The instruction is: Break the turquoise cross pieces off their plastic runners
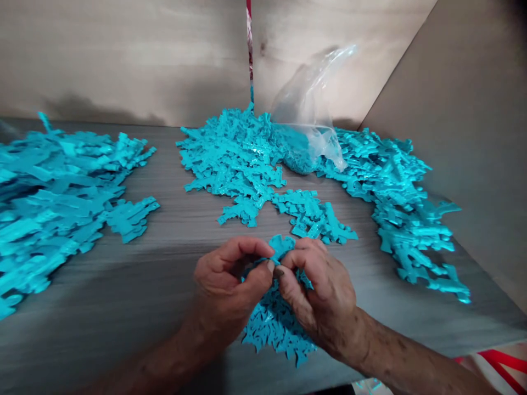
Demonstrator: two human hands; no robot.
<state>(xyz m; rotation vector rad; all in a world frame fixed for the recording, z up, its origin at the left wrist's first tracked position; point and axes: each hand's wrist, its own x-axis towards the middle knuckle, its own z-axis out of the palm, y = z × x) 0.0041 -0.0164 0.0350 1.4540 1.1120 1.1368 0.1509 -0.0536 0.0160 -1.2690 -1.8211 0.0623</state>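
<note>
My left hand (228,285) and my right hand (319,291) meet at the near middle of the grey table (164,274). Both pinch one turquoise plastic piece (282,246) between thumbs and fingers. Just under the hands lies a small heap of the same turquoise pieces (274,326). Parts of that heap are hidden by my hands.
A large pile of turquoise pieces (53,203) covers the left side. Another pile (239,159) lies at the back middle, and a long one (403,203) curves down the right. A clear plastic bag (307,109) leans on the wooden back wall (123,55).
</note>
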